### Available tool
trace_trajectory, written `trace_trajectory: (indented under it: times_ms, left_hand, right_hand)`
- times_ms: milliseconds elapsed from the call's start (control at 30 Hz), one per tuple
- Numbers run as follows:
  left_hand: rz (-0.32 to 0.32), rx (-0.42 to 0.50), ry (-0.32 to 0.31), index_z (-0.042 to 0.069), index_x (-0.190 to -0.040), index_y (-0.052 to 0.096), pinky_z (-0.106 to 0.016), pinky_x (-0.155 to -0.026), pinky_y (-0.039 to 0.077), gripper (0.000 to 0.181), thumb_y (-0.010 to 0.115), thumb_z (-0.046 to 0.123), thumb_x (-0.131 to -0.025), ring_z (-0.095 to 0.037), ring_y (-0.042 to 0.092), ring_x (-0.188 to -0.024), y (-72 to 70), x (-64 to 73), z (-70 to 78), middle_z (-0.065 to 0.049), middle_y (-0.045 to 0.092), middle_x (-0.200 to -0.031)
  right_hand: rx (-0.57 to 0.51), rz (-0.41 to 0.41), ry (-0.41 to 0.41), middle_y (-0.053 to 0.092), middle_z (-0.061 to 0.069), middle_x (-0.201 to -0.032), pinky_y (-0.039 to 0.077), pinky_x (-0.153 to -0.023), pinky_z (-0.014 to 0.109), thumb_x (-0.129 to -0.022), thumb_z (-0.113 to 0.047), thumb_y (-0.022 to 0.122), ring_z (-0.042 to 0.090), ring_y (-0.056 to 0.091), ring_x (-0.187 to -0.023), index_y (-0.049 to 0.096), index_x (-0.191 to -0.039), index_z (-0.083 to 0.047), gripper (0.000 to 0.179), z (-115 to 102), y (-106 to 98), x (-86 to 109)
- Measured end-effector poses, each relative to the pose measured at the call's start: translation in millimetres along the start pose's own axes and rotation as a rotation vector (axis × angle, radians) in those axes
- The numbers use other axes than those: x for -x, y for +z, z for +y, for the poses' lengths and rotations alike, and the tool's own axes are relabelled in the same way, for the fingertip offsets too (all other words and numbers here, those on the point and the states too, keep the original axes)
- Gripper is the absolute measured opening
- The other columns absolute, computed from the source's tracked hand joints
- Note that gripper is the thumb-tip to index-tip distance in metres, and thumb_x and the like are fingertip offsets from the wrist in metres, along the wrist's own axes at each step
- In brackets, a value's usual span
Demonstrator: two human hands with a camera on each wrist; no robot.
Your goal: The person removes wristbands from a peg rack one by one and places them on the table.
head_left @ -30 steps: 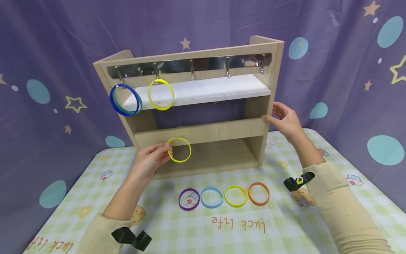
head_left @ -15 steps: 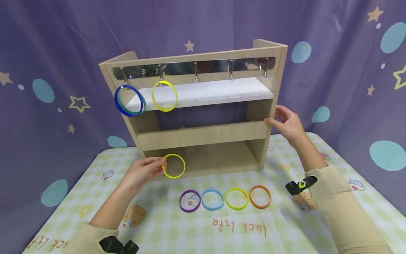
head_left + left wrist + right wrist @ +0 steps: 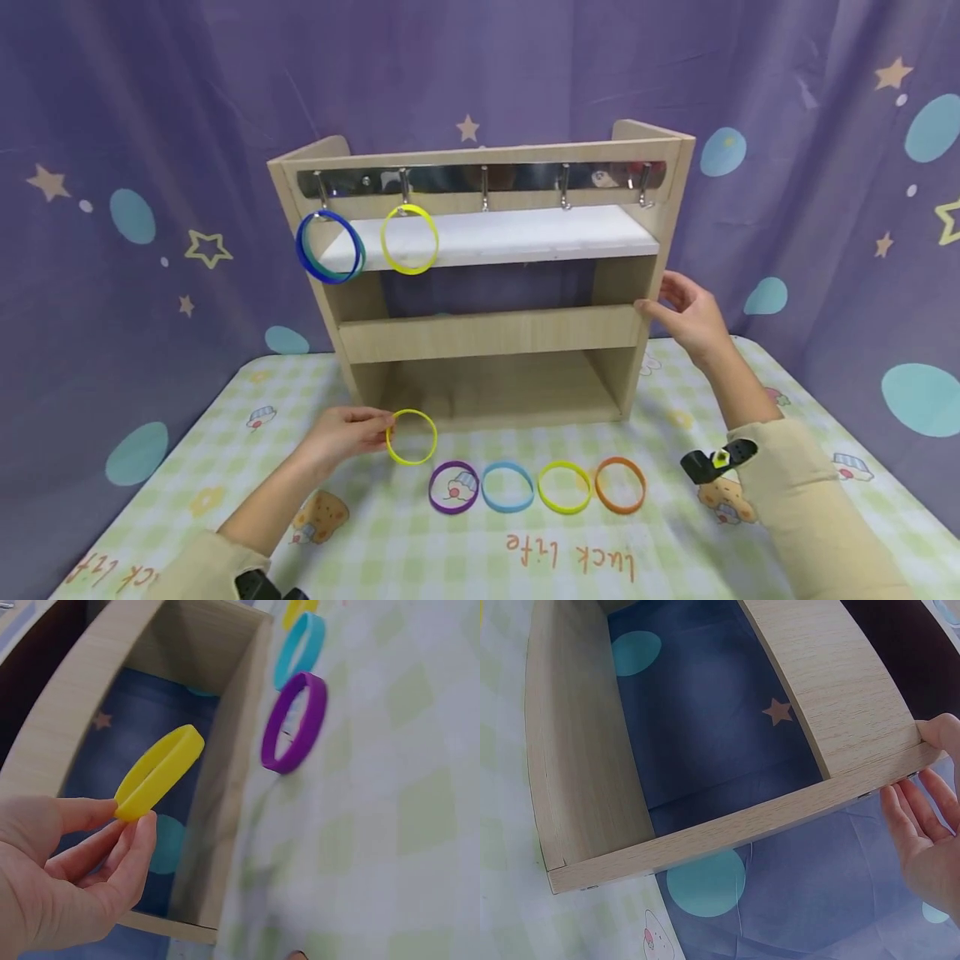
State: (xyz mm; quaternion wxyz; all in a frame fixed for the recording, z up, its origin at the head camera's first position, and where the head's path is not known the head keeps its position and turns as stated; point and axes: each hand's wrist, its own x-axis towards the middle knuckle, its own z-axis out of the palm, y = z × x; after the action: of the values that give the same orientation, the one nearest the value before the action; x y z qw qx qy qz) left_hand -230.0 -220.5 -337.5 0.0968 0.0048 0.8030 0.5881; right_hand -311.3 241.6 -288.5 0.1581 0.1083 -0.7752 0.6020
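From a distance, I see the left hand (image 3: 341, 437) pinch a yellow band (image 3: 162, 781) left of the lower centre, near a purple band (image 3: 309, 729), while the right hand (image 3: 693, 321) grips the wooden shelf (image 3: 495, 334) at right.

I see free passage before the three right hooks (image 3: 566, 185) and over the near tablecloth (image 3: 420, 562), while hung bands (image 3: 302, 242) crowd the left and the right hand (image 3: 692, 321) obstructs the right edge of the shelf (image 3: 487, 333).
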Motion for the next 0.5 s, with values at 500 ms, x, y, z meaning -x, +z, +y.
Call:
trace_trajectory:
  times_ms: [500]
  left_hand:
    - [-0.088, -0.093, -0.059, -0.020, -0.119, 0.055, -0.030, -0.080, 0.063, 0.037, 0.058, 0.008, -0.095, -0.011, 0.068, -0.083, -3.9, 0.2, -22.7, -0.019, 0.072, -0.098]
  right_hand:
    - [-0.024, 0.012, 0.000, 0.061, -0.024, -0.096, 0.049, -0.076, 0.002, -0.086, -0.011, 0.070, -0.006, 0.056, -0.096, 0.056, -0.110, -0.030, 0.034, 2, 0, -1.5]
